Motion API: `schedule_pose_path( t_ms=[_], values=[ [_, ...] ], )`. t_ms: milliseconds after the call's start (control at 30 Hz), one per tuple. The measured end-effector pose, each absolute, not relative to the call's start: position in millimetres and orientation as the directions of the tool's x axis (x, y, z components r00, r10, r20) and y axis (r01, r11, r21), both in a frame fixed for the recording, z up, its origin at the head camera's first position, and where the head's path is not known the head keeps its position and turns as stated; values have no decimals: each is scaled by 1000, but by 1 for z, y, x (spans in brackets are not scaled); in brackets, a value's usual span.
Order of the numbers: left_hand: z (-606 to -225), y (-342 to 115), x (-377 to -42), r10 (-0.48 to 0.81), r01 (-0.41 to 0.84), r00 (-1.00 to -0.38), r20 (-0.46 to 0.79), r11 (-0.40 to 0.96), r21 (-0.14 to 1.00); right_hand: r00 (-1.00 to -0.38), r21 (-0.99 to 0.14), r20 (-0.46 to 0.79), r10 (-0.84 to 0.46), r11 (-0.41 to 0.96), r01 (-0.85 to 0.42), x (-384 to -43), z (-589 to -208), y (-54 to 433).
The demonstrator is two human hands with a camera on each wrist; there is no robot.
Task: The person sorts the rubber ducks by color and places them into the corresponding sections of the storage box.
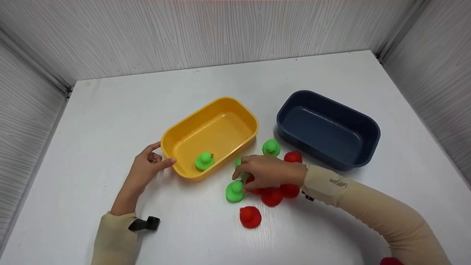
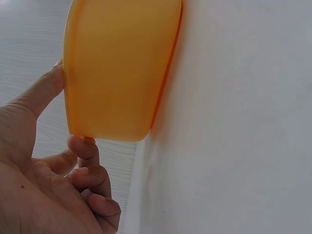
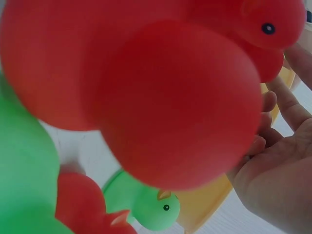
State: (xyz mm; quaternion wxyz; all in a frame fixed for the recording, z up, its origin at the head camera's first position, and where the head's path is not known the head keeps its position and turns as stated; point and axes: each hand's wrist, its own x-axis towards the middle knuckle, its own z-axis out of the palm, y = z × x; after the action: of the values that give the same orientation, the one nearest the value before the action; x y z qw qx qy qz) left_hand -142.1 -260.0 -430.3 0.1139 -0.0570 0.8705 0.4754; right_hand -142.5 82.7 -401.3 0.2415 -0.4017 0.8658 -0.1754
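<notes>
My left hand (image 1: 145, 167) grips the near left end of a yellow tub (image 1: 211, 138), its thumb over the rim; the left wrist view shows other fingers curled below. One green toy duck (image 1: 204, 161) sits inside the tub. My right hand (image 1: 268, 171) reaches over a cluster of green and red ducks, its fingertips right at the head of a green duck (image 1: 234, 192). Another green duck (image 1: 238, 162) is partly hidden behind that hand. In the right wrist view, a large red duck (image 3: 180, 107) covers the fingertips, so I cannot tell whether they pinch anything.
A dark blue tub (image 1: 323, 129) stands at the right. Beside it are a green duck (image 1: 271, 147) and a red duck (image 1: 293, 156). More red ducks (image 1: 271, 197) lie below my right hand, with one red duck (image 1: 250, 217) nearer the front. Panelled walls (image 1: 220, 33) surround the white table (image 1: 128, 99).
</notes>
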Motion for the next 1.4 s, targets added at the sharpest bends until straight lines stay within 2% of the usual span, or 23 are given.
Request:
schedule_pose_path(
  t_ms=[267,500,700,1033,1267,1400],
  values=[
    [-428,-260,-141,19,-189,-972,-235,531,826,-552,-444,-216,-805,585,-679,-140,-403,83],
    [-428,-260,-141,11,-199,-970,-243,537,820,-598,-408,-193,-778,618,-672,-134,-403,79],
    [-428,-259,-142,7,-208,-968,-252,539,816,-612,-392,-181,-770,628,-673,-129,-399,77],
    [-431,-259,-142,4,-218,-965,-261,539,814,-627,-426,-107,-771,606,-672,-129,-387,87],
    [-430,-259,-141,19,-201,-969,-245,513,835,-690,-479,-111,-715,647,-593,-132,-372,97],
    [-430,-259,-141,21,-195,-971,-238,507,840,-707,-510,-63,-704,632,-584,-135,-363,100]
  ],
)
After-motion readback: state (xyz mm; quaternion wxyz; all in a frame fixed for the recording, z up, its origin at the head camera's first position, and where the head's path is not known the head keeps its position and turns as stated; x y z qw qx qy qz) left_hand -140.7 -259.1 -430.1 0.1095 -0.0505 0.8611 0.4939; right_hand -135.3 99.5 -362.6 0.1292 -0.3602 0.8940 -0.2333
